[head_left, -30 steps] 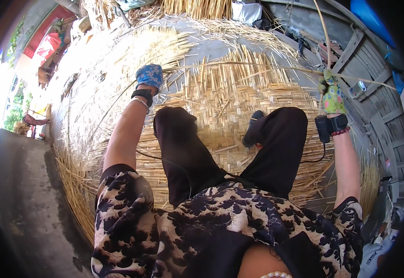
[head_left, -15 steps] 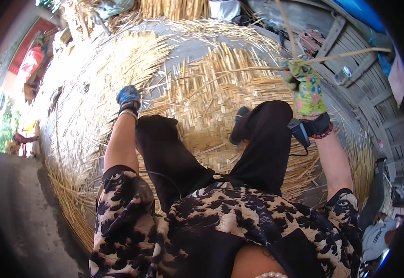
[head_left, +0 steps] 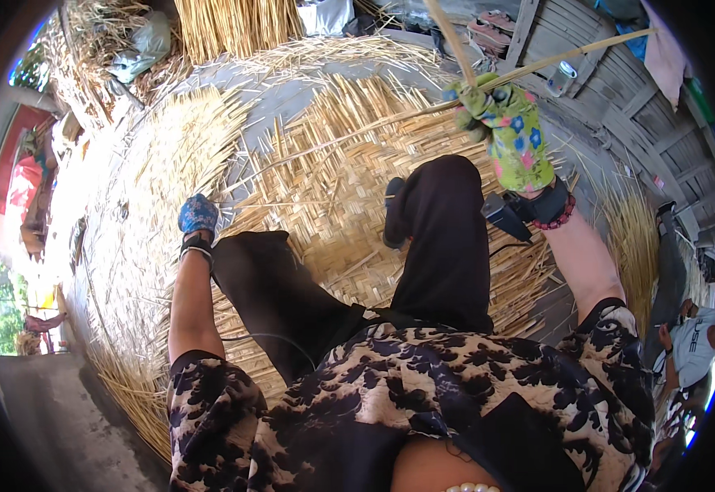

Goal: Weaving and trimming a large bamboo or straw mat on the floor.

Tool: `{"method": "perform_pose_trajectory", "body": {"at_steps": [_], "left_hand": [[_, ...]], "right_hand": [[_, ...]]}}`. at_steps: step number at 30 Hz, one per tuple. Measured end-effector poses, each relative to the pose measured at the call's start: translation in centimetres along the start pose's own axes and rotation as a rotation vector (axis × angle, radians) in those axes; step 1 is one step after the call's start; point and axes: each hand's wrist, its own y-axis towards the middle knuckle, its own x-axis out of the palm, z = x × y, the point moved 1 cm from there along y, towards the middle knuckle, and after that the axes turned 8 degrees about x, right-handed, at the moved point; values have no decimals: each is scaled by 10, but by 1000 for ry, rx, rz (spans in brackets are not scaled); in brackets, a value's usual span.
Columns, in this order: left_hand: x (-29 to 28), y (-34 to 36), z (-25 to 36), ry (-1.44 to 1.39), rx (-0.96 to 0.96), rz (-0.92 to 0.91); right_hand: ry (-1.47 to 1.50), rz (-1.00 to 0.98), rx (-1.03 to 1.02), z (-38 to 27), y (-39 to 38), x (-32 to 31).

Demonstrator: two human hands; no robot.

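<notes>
My right hand, in a yellow-green flowered glove, is closed around a long reed stalk, raised above the far right part of a woven reed mat. A second stalk sticks up from the same fist. From there the long stalk slants down leftward across the mat to my left hand. That hand wears a blue patterned glove and is closed at the stalk's thin end, its fingertips hidden. Loose reed ends fringe the mat, which lies under and between my legs.
More split reeds spread over the floor at left. A standing reed bundle is at the back. Wooden slatted panels line the right side, with shoes near them. Another person is at the far right.
My view has shifted, with the scene sliding left and the left side lower. The right hand, still gripping the stalks, appears higher and farther left; the left hand appears lower and farther left.
</notes>
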Motion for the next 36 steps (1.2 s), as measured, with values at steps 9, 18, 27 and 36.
{"method": "perform_pose_trajectory", "body": {"at_steps": [9,18,27,36], "left_hand": [[-1,14,12,117,-82,-21],[11,22,-73,-730,201,188],[-103,-85,16,-872,620,-166],[-92,-68,10,348,145,123]], "right_hand": [[71,-26,-59,-3,-8,0],[102,239,82,60,41,-43],[-6,690,352,135,108,-155],[-338,337,72,80,109,-111]]}}
